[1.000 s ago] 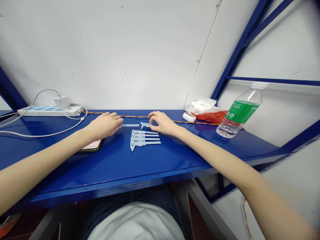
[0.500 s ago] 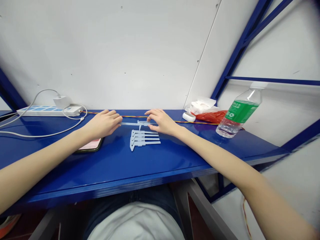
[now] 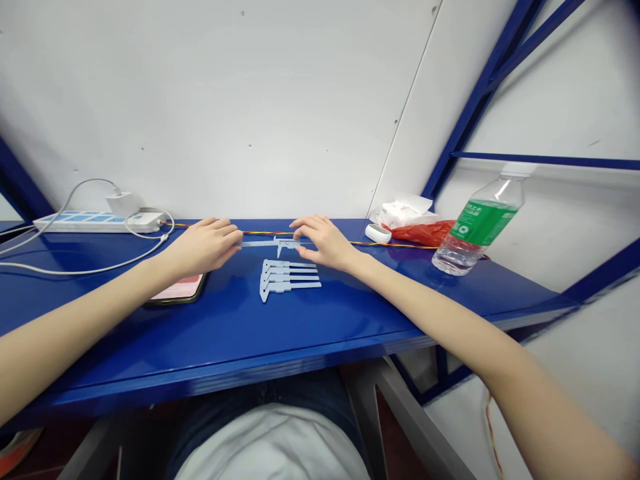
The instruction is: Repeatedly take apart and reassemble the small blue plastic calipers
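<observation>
Between my hands is a light grey-blue vernier caliper (image 3: 286, 245), held level just above or on the table. My left hand (image 3: 213, 241) pinches the far left end of its long thin part. My right hand (image 3: 323, 241) grips the sliding part at the right with thumb and fingers, hiding that end. Nearer to me, several matching calipers (image 3: 280, 285) lie in an overlapping stack, jaws at the left and beams pointing right. Under my left wrist lies a phone (image 3: 184, 289), its screen partly covered by my forearm.
A white power strip (image 3: 95, 221) with a charger and looping white cable (image 3: 165, 238) lies at the left. Along the back wall run thin red and yellow wires. At right are a tissue pack (image 3: 406, 212), a white oval device (image 3: 378, 233), a red bag (image 3: 423, 233) and a water bottle (image 3: 477, 225).
The held caliper and both hands have shifted very slightly up and to the left. The stacked calipers have not moved.
</observation>
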Demonstrator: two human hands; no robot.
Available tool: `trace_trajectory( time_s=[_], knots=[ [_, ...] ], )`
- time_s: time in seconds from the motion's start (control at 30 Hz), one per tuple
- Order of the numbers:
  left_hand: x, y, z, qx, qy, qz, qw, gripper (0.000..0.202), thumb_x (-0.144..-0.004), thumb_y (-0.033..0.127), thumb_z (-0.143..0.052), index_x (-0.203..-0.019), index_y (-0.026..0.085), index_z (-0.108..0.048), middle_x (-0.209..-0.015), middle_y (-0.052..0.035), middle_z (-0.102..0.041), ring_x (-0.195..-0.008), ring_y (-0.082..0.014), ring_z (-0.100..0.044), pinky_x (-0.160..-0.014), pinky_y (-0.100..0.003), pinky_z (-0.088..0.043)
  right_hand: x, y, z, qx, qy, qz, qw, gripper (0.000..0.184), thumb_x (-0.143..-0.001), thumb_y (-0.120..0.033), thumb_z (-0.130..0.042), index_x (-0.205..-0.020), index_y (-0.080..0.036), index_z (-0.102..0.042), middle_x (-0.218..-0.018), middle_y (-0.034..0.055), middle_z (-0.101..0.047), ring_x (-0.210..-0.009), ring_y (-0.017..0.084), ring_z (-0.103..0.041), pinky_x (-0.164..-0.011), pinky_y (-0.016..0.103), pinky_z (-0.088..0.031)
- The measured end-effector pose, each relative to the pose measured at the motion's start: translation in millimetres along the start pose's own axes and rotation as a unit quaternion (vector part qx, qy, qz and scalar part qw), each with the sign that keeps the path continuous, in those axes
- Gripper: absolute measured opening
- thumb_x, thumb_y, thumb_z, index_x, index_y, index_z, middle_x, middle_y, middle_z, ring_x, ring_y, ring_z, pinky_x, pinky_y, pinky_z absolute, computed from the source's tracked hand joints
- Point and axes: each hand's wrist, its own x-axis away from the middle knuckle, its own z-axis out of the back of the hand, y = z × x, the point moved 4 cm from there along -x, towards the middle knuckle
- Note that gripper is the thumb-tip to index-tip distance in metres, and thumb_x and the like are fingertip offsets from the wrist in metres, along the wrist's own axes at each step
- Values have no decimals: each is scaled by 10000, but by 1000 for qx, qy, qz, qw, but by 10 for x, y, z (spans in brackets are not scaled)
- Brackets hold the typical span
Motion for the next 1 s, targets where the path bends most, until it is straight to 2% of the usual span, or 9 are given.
trace_trajectory(
  time_s=[0.33,0.5,0.67,0.77,0.83,0.93,1.0],
  knots=[
    [-70,263,188,36,43,-19,998,309,-925,299,-354,-799,192,-615,-783,-75,-645,-773,-205,-589,-742,-334,-438,-73,-296,-28,27,14,56,998,112,-869,-248,-507,-912,-188,-590,-1157,91,-625,-1105,212,-522,-953,362,-358],
    [-76,294,203,38,40,-10,998,326,-930,306,-345,-792,189,-616,-790,-77,-651,-775,-206,-589,-747,-341,-439,-65,-308,-30,39,0,48,998,161,-884,-300,-528,-960,-187,-613,-1191,106,-608,-1124,239,-514,-955,407,-364],
    [-84,302,213,55,34,-2,998,320,-923,331,-362,-822,179,-625,-799,-82,-651,-815,-218,-598,-760,-346,-441,-68,-312,-64,46,-5,58,997,158,-894,-294,-529,-932,-181,-631,-1210,114,-597,-1136,243,-505,-951,414,-364],
    [-72,236,221,46,28,29,998,342,-908,391,-390,-1006,154,-616,-929,-105,-669,-929,-250,-596,-805,-366,-446,-69,-256,-50,63,6,34,997,160,-898,-295,-528,-912,-177,-635,-1198,112,-600,-1130,239,-508,-945,404,-359],
    [-57,180,220,51,25,56,997,389,-896,425,-399,-1064,138,-603,-978,-117,-670,-973,-266,-589,-825,-380,-449,-65,-203,-33,71,13,5,997,154,-893,-294,-538,-903,-178,-639,-1193,109,-599,-1117,238,-512,-949,404,-352],
    [-43,168,200,62,7,71,995,390,-894,443,-384,-965,149,-631,-914,-108,-672,-942,-264,-596,-812,-385,-458,-57,-169,-19,72,21,-25,997,133,-880,-291,-557,-895,-192,-645,-1188,96,-598,-1097,244,-518,-951,415,-349],
    [-46,229,191,66,-2,52,996,383,-895,447,-378,-921,163,-634,-889,-97,-666,-919,-253,-596,-807,-381,-462,-58,-194,-21,65,21,-19,997,130,-878,-289,-560,-894,-194,-647,-1188,96,-595,-1103,245,-516,-953,418,-348]
  ],
)
